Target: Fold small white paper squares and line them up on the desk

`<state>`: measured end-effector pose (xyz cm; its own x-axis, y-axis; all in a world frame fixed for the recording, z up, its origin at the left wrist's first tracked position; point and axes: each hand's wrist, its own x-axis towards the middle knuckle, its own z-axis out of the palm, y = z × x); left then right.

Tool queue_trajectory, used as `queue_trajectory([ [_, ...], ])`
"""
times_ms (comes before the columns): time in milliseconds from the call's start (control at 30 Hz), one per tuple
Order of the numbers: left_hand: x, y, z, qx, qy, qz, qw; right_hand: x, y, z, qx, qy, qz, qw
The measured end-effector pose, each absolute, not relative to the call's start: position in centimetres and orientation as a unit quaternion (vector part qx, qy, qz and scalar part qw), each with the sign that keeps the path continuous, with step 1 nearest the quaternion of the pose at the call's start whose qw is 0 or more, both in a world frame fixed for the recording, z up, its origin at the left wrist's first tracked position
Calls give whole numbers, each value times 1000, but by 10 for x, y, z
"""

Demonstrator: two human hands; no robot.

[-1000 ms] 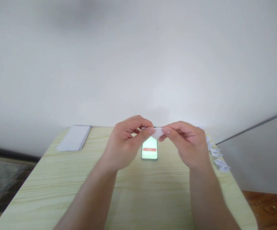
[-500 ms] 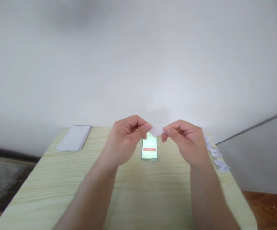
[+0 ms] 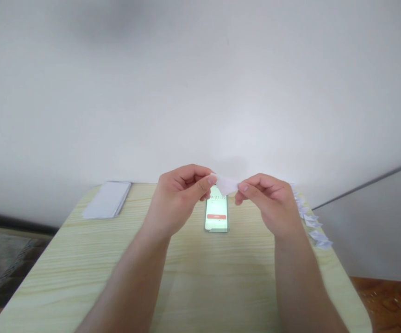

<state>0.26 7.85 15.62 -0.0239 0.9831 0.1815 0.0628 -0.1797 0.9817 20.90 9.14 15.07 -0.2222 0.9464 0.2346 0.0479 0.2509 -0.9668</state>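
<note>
A small folded piece of white paper (image 3: 227,185) is stretched between my two hands, above the table. My left hand (image 3: 183,199) pinches its left end between thumb and fingers. The right end is pinched by my right hand (image 3: 270,201). Behind and below the paper lies a phone (image 3: 216,222) with a lit screen showing timer digits and a red bar; the paper and my left fingers cover its upper part. The paper's exact folds are too blurred to make out.
A stack of white paper sheets (image 3: 106,200) lies at the table's back left. Several folded white paper pieces (image 3: 320,239) line the right edge. The pale wood-grain table (image 3: 214,286) stands against a white wall (image 3: 200,92).
My left hand has shifted slightly left and up, and more of the paper shows between my hands. More of the phone's digits are visible. My right hand has barely moved.
</note>
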Motion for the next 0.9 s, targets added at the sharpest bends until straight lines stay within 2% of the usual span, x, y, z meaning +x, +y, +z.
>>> queue_trajectory([
  [200, 3, 78, 158, 591, 479, 498, 417, 198, 91, 146, -385, -597, 475, 519],
  [433, 7, 75, 158, 599, 461, 501, 421, 197, 91, 143, -420, -630, 429, 493],
  [700, 11, 72, 161, 612, 482, 471, 414, 191, 88, 147, -430, -637, 369, 522],
  [900, 11, 72, 156, 624, 479, 467, 403, 193, 88, 149, -433, -649, 368, 506],
])
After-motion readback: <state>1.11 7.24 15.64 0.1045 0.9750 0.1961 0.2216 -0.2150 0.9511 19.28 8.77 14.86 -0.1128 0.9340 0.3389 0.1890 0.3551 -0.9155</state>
